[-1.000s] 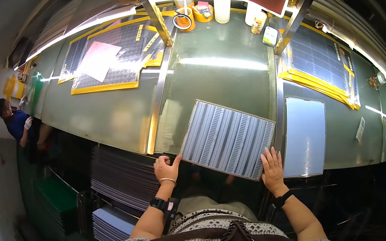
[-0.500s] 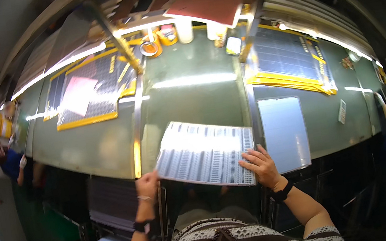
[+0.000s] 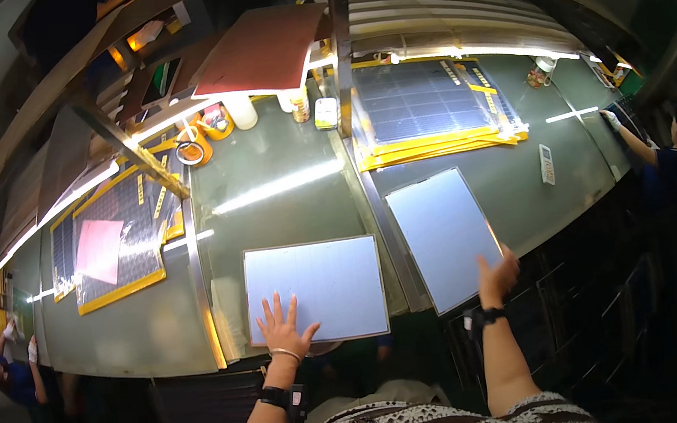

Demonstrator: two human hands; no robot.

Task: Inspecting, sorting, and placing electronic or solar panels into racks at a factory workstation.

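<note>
— On the left half of the long green workbench [image 3: 282, 176], what do we have under our left hand [image 3: 283, 330]?

— A pale grey rectangular panel [image 3: 315, 291], lying flat. Our fingers are spread wide and the palm presses on its near edge; we grip nothing, we only pin it down. That reads as steadying it so it sits square between the two metal rails.

— Which way does it run?

— Its long axis lies left to right across the bench, short edges toward the rails, near edge close to the bench lip.

— And to the right of the rail?

— A second pale grey rectangular panel [image 3: 444, 235], also flat, but its long axis runs away from us, tilted slightly to the right. Our right hand [image 3: 496, 276] sits at its near right corner. We see the back of the hand only, so whether the fingers pinch the edge or just rest against it, we cannot tell.

— Why a hand on each?

— Probably to keep both sheets from sliding on the smooth top. Beyond the second one lies a dark gridded sheet on yellow backing [image 3: 428, 108], well apart from our hands.
</note>
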